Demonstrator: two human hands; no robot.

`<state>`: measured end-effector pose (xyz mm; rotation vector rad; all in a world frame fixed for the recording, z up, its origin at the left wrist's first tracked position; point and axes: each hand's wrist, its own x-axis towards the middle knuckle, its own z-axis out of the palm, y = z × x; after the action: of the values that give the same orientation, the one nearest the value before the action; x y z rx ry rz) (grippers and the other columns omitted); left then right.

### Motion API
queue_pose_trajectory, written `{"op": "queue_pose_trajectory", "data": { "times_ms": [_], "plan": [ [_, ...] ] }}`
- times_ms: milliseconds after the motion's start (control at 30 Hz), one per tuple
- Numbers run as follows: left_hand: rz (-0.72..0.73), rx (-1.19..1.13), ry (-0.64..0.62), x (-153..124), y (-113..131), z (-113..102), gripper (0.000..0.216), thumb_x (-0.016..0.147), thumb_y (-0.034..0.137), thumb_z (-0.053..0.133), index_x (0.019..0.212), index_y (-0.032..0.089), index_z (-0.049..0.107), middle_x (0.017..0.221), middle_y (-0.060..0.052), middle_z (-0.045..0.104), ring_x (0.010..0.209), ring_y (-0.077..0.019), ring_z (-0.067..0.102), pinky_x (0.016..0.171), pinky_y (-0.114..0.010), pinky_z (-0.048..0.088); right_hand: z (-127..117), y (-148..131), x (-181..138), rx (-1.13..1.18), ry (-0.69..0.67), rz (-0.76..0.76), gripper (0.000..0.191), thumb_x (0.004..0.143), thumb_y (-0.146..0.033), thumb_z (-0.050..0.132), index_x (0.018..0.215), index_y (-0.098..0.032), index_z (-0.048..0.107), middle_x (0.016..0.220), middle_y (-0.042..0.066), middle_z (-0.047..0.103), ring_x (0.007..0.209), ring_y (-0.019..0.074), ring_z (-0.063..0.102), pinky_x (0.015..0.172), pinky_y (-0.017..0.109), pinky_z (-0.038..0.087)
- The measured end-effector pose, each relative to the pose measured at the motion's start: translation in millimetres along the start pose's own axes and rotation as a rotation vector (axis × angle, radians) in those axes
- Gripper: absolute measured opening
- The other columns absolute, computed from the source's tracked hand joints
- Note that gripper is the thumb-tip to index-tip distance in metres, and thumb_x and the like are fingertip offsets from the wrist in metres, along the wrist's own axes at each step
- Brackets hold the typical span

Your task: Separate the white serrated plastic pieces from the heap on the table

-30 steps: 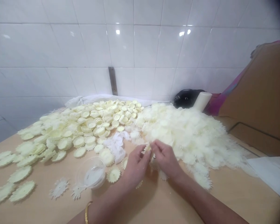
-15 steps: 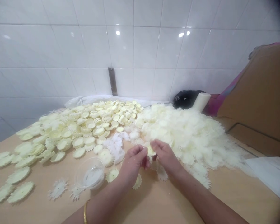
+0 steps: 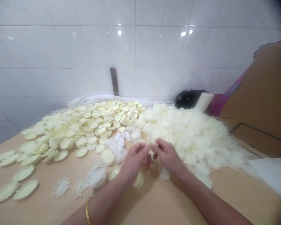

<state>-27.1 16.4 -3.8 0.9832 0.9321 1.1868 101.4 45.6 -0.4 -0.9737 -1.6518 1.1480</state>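
Observation:
Close together above the table, my left hand [image 3: 137, 157] and my right hand [image 3: 167, 154] pinch a small pale yellow scalloped fabric disc [image 3: 151, 150] between their fingertips. Most of the disc is covered by the fingers. Loose toothed discs lie under and around my hands, among them a yellow one [image 3: 138, 180] below my left hand and a whitish one [image 3: 164, 173] below my right. A clear round tub [image 3: 93, 175] with white contents stands left of my left forearm. A crumpled white cloth [image 3: 117, 145] lies just behind my left hand.
Stacked yellow discs [image 3: 84, 125] heap at the left back, and a sheer pale pile [image 3: 184, 134] spreads at the right. Behind it are a white roll [image 3: 204, 102] and a black bag [image 3: 187, 98]. A cardboard box [image 3: 264, 97] stands far right; a tiled wall [image 3: 145, 47] closes the back.
My fingertips have drawn closer together over the disc, so less of it shows. The whole view has shifted slightly, with things appearing a little further right.

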Motion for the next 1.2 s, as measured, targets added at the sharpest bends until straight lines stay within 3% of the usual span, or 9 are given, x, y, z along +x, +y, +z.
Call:
{"op": "queue_pose_trajectory", "data": {
  "times_ms": [100, 300, 500, 733, 867, 1000, 1200],
  "plan": [
    [0.011, 0.044, 0.022, -1, -3, -1, 0.025, 0.069, 0.038, 0.061, 0.076, 0.016, 0.052, 0.06, 0.001, 0.053, 0.053, -0.0083, 0.049, 0.051, -0.021, 0.04, 0, 0, -1, -0.088, 0.048, -0.011, 0.029, 0.078, -0.039, 0.049, 0.06, -0.018, 0.043, 0.051, -0.003, 0.048, 0.049, 0.0114, 0.051, 0.048, 0.022, 0.041],
    [0.033, 0.099, 0.077, 2, -10, -5, 0.021, 0.071, 0.035, 0.059, 0.069, 0.015, 0.052, 0.056, 0.001, 0.052, 0.052, -0.0091, 0.05, 0.052, -0.022, 0.038, 2, 0, -3, -0.098, -0.013, -0.013, 0.03, 0.082, -0.038, 0.041, 0.061, -0.017, 0.047, 0.053, -0.001, 0.051, 0.05, 0.0119, 0.052, 0.049, 0.023, 0.042],
    [0.091, 0.126, 0.171, 5, -8, -7, 0.027, 0.069, 0.036, 0.059, 0.058, 0.016, 0.046, 0.046, 0.004, 0.048, 0.044, -0.0083, 0.046, 0.048, -0.022, 0.034, 4, -1, -5, -0.324, 0.166, -0.206, 0.014, 0.08, -0.029, 0.046, 0.079, -0.017, 0.053, 0.068, 0.001, 0.053, 0.062, 0.0127, 0.049, 0.057, 0.024, 0.041],
    [0.065, 0.052, 0.192, 6, -9, -10, 0.031, 0.067, 0.041, 0.061, 0.059, 0.016, 0.045, 0.044, 0.005, 0.046, 0.043, -0.0076, 0.046, 0.048, -0.021, 0.035, 2, -4, -5, -0.278, 0.016, -0.178, 0.014, 0.079, -0.026, 0.048, 0.079, -0.016, 0.058, 0.072, 0.003, 0.059, 0.066, 0.0142, 0.053, 0.061, 0.026, 0.043],
    [-0.01, -0.049, 0.154, 8, -6, -10, 0.031, 0.065, 0.041, 0.064, 0.062, 0.015, 0.046, 0.046, 0.006, 0.045, 0.041, -0.0064, 0.045, 0.044, -0.019, 0.032, -1, -7, -5, -0.176, -0.12, -0.166, 0.016, 0.08, -0.023, 0.046, 0.078, -0.016, 0.061, 0.073, 0.002, 0.061, 0.068, 0.014, 0.056, 0.064, 0.027, 0.044],
    [-0.007, -0.03, 0.027, 6, -1, -11, 0.033, 0.065, 0.039, 0.064, 0.059, 0.016, 0.042, 0.051, 0.003, 0.051, 0.045, -0.0075, 0.05, 0.047, -0.02, 0.037, -5, -10, -5, -0.073, -0.252, -0.172, 0.016, 0.08, -0.019, 0.046, 0.08, -0.017, 0.062, 0.072, 0.002, 0.063, 0.065, 0.0133, 0.058, 0.064, 0.027, 0.046],
    [0.061, 0.099, -0.122, 2, 1, -9, 0.026, 0.063, 0.027, 0.068, 0.066, 0.016, 0.045, 0.058, 0.002, 0.056, 0.055, -0.0098, 0.054, 0.054, -0.023, 0.042, -10, -8, -4, -0.232, -0.213, -0.249, 0.018, 0.075, -0.011, 0.045, 0.061, -0.017, 0.056, 0.058, -0.001, 0.057, 0.054, 0.0104, 0.052, 0.052, 0.022, 0.041]
  ]
}}
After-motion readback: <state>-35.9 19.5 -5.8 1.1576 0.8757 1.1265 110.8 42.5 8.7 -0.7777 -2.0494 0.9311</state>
